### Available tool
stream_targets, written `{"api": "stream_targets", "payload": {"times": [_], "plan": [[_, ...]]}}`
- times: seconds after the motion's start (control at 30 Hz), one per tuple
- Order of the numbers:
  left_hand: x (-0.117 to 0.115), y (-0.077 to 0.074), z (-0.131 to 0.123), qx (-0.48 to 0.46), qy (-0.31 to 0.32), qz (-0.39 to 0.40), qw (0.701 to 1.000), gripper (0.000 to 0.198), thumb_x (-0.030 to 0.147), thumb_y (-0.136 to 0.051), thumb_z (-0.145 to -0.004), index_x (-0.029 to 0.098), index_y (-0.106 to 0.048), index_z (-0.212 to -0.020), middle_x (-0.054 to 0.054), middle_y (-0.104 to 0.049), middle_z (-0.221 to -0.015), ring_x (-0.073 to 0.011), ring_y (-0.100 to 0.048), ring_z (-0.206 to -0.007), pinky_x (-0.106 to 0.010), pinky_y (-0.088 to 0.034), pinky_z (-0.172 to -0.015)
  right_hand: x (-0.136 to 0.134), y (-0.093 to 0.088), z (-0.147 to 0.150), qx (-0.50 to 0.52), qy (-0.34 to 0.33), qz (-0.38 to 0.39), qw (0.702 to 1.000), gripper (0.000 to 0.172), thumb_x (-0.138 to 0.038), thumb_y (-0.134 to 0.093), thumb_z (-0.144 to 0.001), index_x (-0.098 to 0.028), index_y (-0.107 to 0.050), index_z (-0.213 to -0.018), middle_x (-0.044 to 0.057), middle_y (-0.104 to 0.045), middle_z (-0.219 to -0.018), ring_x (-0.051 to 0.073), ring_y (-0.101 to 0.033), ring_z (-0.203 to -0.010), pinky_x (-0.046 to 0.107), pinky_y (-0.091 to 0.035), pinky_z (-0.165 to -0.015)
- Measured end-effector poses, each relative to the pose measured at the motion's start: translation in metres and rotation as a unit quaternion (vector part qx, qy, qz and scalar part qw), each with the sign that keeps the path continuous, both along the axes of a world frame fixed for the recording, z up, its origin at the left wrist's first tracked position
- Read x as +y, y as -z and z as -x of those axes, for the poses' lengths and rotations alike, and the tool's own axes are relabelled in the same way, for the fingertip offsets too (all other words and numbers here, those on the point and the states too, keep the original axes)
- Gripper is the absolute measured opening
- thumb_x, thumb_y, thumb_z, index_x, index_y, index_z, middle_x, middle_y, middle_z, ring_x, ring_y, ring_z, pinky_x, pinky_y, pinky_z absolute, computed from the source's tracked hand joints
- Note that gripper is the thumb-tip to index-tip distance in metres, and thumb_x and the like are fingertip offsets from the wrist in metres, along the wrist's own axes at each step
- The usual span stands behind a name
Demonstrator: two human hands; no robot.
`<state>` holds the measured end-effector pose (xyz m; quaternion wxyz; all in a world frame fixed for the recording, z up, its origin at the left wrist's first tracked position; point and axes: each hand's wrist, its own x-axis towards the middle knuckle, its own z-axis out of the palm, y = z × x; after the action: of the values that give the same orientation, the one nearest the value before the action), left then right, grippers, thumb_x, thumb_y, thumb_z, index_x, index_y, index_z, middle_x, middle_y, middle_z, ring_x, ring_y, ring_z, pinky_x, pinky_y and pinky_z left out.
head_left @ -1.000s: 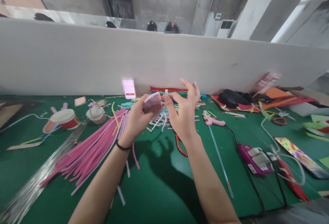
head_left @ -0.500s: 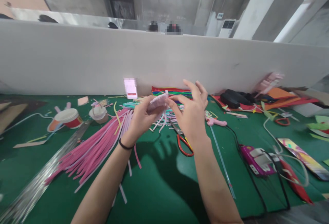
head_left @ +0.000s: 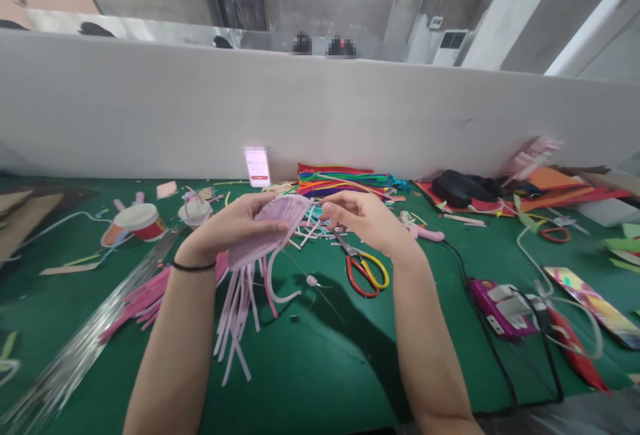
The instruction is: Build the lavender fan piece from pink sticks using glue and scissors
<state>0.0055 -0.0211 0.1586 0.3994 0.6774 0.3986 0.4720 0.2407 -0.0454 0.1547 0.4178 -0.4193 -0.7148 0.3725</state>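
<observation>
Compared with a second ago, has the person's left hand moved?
Yes, leftward in the view. Against the propped phone, the left hand was mostly to the right; now it is mostly left.

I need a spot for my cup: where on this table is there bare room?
Widest is the green tabletop between the forearms, nearer the viewer than the scissors. A narrower patch lies between the right forearm and purple power strip. It's crowded along the partition, with coloured strips and scraps.
</observation>
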Motion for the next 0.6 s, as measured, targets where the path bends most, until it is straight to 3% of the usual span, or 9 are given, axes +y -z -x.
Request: {"api": "stream_targets", "payload": {"times": [0.1,0.13,0.3,0.6], "plan": [[0.003,0.001,0.006,0.115,0.137,0.052,0.982,0.037,0.027,-0.081,-0.062,0.022,-0.076,-0.098,-0.006,-0.074,-0.088,-0.0255,-0.069,-0.080,-0.033,-0.055,-0.072,0.014,0.011,0.009,0.049,-0.036,0.030,0.998,0.034,-0.050,-0.062,-0.084,-0.018,-0.069,-0.092,0.005,-0.074,-0.083,0.014,-0.067,-0.066,0.027,-0.053,-0.060],[0.004,0.001,0.006,0.127,0.155,0.061,0.978,0.039,0.030,-0.079,-0.066,0.023,-0.074,-0.103,-0.006,-0.074,-0.091,-0.0249,-0.069,-0.082,-0.033,-0.054,-0.074,0.017,0.013,0.012,0.060,-0.043,0.035,0.997,0.033,-0.049,-0.063,-0.083,-0.018,-0.068,-0.088,0.005,-0.074,-0.080,0.014,-0.066,-0.064,0.026,-0.052,-0.059],[0.005,0.003,0.001,0.176,0.181,0.089,0.964,0.059,0.037,-0.077,-0.068,0.023,-0.062,-0.124,-0.005,-0.072,-0.107,-0.0241,-0.067,-0.095,-0.034,-0.052,-0.085,0.026,0.019,0.015,0.094,-0.033,0.039,0.994,0.031,-0.048,-0.065,-0.082,-0.017,-0.060,-0.078,0.002,-0.069,-0.068,0.011,-0.062,-0.057,0.024,-0.050,-0.055],[0.013,0.010,-0.002,0.241,0.193,0.076,0.948,0.070,0.041,-0.079,-0.065,0.021,-0.057,-0.128,-0.006,-0.071,-0.106,-0.0272,-0.065,-0.100,-0.038,-0.049,-0.090,0.025,0.019,0.017,0.067,-0.005,0.054,0.996,0.026,-0.042,-0.061,-0.087,-0.018,-0.054,-0.079,0.004,-0.070,-0.069,0.012,-0.064,-0.054,0.022,-0.049,-0.049]]}}
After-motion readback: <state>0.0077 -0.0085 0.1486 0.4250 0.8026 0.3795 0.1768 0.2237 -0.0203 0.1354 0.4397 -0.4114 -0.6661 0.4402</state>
